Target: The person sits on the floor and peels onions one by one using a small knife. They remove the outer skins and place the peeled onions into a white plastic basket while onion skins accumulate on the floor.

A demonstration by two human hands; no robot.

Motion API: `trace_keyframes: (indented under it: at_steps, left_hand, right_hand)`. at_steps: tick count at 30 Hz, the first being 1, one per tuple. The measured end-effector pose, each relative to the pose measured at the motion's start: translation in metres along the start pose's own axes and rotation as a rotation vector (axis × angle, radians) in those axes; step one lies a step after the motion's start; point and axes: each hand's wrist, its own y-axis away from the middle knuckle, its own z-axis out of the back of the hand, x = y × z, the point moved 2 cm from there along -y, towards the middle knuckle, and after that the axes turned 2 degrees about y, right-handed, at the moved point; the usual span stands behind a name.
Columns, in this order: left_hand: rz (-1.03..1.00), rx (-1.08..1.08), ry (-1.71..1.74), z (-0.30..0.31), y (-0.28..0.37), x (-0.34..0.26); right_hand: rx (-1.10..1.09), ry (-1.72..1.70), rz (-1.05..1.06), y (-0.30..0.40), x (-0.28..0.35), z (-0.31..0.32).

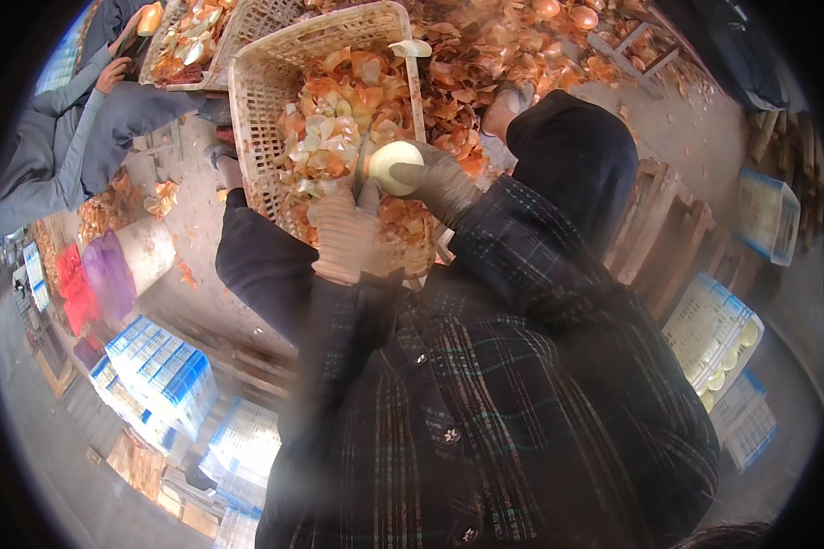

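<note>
My left hand (345,230), in a striped knit glove, grips a knife (362,161) whose narrow blade points away from me beside the onion. Its handle is mostly hidden in the glove. A pale peeled onion (396,168) is held in my right hand (446,180), which wears a darker, soiled glove. The knife and the onion are side by side; whether the blade touches the onion is not clear. Both hands are over a cream plastic crate (239,130) that holds onion skins (329,141). A pale scrap of onion (410,48) lies on the crate's rim.
Loose onion skins (453,82) cover the floor beyond the crate. At the upper left, a co-worker's hands (113,72) are near an onion and another crate (213,75). Wooden pallets (642,226) and a crate of peeled onions (714,329) stand at right; blue-and-white crates (168,364) stand at lower left.
</note>
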Motion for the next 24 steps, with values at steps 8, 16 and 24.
trace_keyframes:
  at_steps: [8, 16, 24]
  left_hand:
    - [-0.274, 0.077, -0.422, 0.016, -0.015, -0.027]
    - [0.035, -0.078, -0.285, 0.001, -0.019, -0.027]
    - [0.436, 0.029, 0.083, 0.014, -0.019, 0.025]
  right_hand:
    - [-0.188, 0.230, -0.012, 0.003, 0.009, -0.003]
    - [-0.210, 0.192, 0.007, -0.001, 0.002, 0.006]
    - [0.061, -0.298, -0.039, -0.002, -0.009, 0.004]
